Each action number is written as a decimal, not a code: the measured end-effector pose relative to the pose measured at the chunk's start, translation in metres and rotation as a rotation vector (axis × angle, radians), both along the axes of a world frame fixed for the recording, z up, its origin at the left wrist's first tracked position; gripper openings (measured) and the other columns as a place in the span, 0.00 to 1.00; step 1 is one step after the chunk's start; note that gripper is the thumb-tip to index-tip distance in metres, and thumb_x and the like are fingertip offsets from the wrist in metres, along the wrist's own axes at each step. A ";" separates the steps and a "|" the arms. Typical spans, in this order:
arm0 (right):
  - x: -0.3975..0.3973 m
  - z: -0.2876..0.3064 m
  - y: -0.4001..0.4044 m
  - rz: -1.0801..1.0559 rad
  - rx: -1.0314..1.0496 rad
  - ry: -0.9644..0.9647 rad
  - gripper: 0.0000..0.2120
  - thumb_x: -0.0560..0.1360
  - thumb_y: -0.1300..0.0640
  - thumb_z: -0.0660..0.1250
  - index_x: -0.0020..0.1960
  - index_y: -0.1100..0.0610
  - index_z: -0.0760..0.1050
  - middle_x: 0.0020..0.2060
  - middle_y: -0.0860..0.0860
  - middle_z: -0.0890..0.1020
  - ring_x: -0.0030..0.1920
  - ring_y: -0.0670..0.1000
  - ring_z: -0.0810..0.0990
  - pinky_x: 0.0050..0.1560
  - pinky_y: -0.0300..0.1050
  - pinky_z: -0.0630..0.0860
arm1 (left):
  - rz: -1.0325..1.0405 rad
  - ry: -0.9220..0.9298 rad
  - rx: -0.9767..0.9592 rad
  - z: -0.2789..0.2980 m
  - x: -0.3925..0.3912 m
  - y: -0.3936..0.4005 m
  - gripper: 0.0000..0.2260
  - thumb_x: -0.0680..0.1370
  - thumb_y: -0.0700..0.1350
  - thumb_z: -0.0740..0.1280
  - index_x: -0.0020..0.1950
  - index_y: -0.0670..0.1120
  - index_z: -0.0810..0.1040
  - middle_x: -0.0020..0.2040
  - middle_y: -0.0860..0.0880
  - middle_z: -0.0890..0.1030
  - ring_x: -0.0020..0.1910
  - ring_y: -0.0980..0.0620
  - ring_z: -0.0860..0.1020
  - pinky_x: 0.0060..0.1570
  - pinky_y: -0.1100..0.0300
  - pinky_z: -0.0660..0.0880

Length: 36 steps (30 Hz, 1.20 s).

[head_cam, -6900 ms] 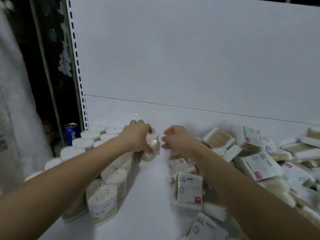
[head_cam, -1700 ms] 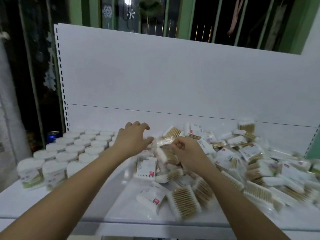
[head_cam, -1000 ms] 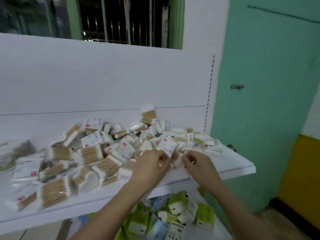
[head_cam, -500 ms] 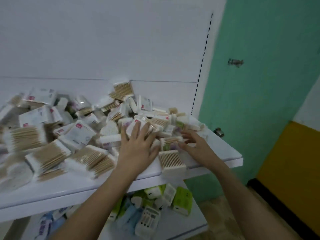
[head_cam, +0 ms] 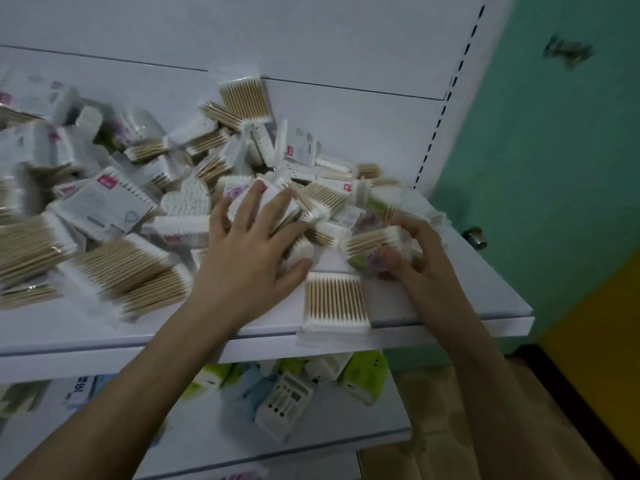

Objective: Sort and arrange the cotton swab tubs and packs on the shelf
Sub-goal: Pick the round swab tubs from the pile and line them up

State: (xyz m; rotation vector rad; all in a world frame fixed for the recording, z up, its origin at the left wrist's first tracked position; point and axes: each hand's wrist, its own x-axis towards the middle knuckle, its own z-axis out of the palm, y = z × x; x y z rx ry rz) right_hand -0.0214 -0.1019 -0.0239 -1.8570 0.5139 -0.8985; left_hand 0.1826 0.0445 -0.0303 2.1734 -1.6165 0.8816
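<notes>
Shift of work: a second ago both hands were fiddling at the front lip of the shelf (head_cam: 450,306); now they have reached into the right end of the heap of cotton swab packs (head_cam: 145,216). The tubs lined up at the far left earlier are out of view.
Left hand (head_cam: 249,258): flat on the heap, fingers (head_cam: 249,209) spread and straight, the thumb against a small white pack below.
Right hand (head_cam: 415,261): fingers curled round a floral-label pack (head_cam: 374,251) at the heap's right edge, apparently lifting it off the shelf.
Meaning for the task: judging by the jumble, sorting of the packs has barely started.
Edge risk: a wooden-stick pack (head_cam: 334,301) overhangs the front lip between the hands and looks easy to knock off.
Open room: bare white shelf shows only at the front right corner and in a strip along the front, just beside the green wall (head_cam: 554,168).
Below: a lower shelf (head_cam: 363,431) holds green and blue boxes.
</notes>
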 end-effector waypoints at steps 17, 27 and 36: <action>-0.013 0.025 -0.010 0.016 0.827 -0.481 0.18 0.76 0.51 0.71 0.63 0.56 0.76 0.54 0.53 0.85 0.49 0.48 0.85 0.48 0.49 0.80 | 0.162 -0.109 0.152 0.039 -0.035 0.019 0.28 0.81 0.62 0.47 0.78 0.52 0.62 0.77 0.48 0.63 0.79 0.46 0.53 0.74 0.37 0.50; 0.012 0.076 0.051 0.299 0.610 -0.402 0.12 0.76 0.47 0.71 0.52 0.49 0.70 0.51 0.53 0.80 0.49 0.54 0.83 0.55 0.65 0.77 | 0.317 0.346 0.089 0.081 -0.073 0.079 0.28 0.78 0.68 0.48 0.70 0.57 0.71 0.68 0.53 0.74 0.67 0.49 0.70 0.61 0.51 0.68; 0.100 0.092 0.176 0.442 0.203 -0.156 0.21 0.75 0.50 0.73 0.62 0.44 0.66 0.58 0.52 0.79 0.52 0.48 0.83 0.53 0.49 0.82 | 0.360 0.429 0.023 0.108 -0.013 0.211 0.21 0.79 0.67 0.53 0.59 0.57 0.78 0.56 0.55 0.80 0.52 0.53 0.78 0.48 0.56 0.76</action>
